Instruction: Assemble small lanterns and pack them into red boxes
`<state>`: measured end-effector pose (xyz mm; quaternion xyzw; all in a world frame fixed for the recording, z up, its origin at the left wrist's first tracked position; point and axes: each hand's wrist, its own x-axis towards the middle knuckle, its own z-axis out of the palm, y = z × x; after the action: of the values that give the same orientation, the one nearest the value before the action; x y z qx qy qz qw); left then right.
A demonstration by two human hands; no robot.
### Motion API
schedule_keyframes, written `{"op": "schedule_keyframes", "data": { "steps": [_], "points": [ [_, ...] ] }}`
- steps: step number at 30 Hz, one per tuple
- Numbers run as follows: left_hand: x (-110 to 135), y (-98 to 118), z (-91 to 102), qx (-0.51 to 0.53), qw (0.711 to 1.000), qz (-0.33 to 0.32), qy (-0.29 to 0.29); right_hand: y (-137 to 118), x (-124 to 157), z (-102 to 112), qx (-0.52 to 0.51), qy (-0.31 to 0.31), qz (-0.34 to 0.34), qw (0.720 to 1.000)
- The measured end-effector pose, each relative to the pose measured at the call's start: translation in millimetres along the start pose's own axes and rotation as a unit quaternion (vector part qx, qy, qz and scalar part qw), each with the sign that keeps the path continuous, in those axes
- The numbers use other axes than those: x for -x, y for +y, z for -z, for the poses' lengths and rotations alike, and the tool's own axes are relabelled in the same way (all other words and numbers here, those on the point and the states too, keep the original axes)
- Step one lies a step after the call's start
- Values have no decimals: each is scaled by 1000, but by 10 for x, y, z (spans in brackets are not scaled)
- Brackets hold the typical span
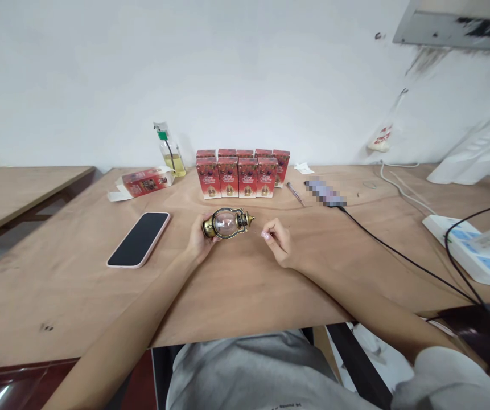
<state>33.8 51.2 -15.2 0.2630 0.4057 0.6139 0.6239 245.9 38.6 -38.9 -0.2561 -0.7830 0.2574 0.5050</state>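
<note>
A small bronze-coloured lantern (226, 222) with a clear globe lies sideways above the table, its pointed top toward the right. My left hand (201, 237) is closed around its base. To the right of the top, my right hand (279, 242) is pinched shut. A faint thin thread (253, 231) seems to run from the lantern's top to these fingertips. Behind the lantern, several red printed boxes (247, 177) stand upright in two rows.
On the left lie a phone (139, 240) and an opened red box (146, 182), with a pump bottle (170, 151) behind it. Toward the right are a pen (296, 194), a blurred-out device (325, 192) on a black cable (402, 259), and a white power strip (475, 250).
</note>
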Motion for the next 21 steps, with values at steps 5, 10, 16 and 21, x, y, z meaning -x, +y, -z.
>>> {"op": "schedule_keyframes", "data": {
  "steps": [5, 10, 16, 21],
  "points": [
    [-2, 12, 3, 2, 1000, 0, -15, 32, 12, -10, -50, 1, -29, 998],
    [-9, 10, 6, 0, 1000, -4, -10, 34, 11, -11, -72, -2, -44, 996],
    [-17, -13, 45, -30, 999, -11, -43, 58, -43, -19, -111, 25, -87, 990],
    [13, -33, 34, -72, 993, 14, -92, 106, -64, -54, -154, 46, -131, 978]
  ]
}}
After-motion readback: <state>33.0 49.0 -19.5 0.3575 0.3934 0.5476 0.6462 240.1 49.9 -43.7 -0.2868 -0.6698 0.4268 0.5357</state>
